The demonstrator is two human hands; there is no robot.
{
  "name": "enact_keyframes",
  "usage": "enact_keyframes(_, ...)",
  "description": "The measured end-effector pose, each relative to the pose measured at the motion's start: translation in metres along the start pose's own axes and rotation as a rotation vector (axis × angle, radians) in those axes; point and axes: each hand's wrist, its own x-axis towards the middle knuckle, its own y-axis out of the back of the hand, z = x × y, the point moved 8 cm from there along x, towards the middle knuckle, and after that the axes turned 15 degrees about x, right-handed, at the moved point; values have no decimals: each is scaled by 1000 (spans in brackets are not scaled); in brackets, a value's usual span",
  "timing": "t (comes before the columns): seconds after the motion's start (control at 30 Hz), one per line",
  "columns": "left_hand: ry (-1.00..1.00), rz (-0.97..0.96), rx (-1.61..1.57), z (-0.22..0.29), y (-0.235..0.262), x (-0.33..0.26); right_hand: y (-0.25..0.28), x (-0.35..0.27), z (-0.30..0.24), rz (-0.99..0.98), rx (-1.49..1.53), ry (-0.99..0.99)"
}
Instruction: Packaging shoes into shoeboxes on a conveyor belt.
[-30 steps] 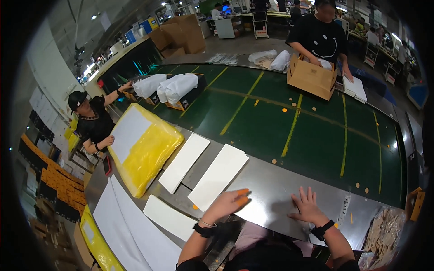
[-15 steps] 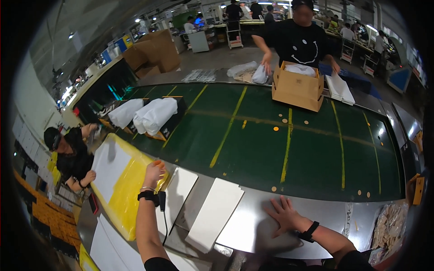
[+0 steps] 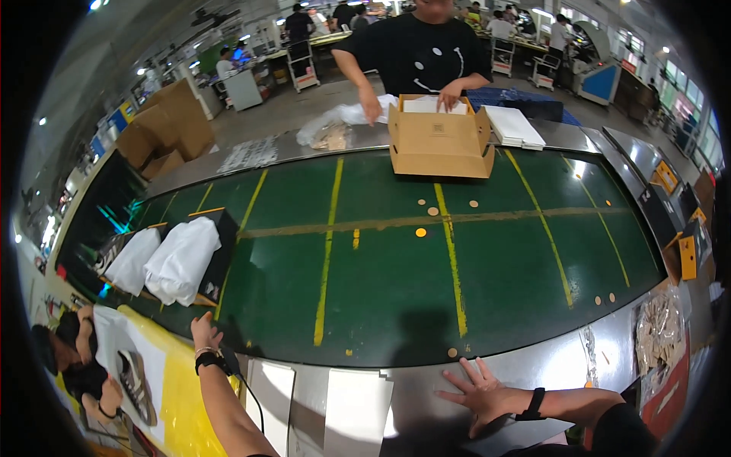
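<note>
We had moved our left hand [image 3: 206, 333], fingers loosely parted, past the yellow package [image 3: 177, 385], seemingly bringing the black box [image 3: 223, 259] within reach, our right hand [image 3: 480, 400] spread over the desk [image 3: 560, 373].

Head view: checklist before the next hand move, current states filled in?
1. Left hand empty: ok, nothing visible in it.
2. Right hand empty: ok, spread over metal edge.
3. Left hand clear of black box: cannot tell, close to its corner.
4. Green surface free of loose discs: not ok, several present.
5. Wrist cable snag-free: cannot tell, lower end hidden.
6. Nearest co-worker's hand apart from left hand: ok.
</note>
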Motion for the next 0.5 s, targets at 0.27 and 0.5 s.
enact_keyframes(0.27, -35, 11, -326, 6, -22, 73, -2, 9, -1, -65, 11, 1)
enact_keyframes(0.5, -36, -104, -537, 15, -44, 91, 5, 14, -9, -88, 66, -6)
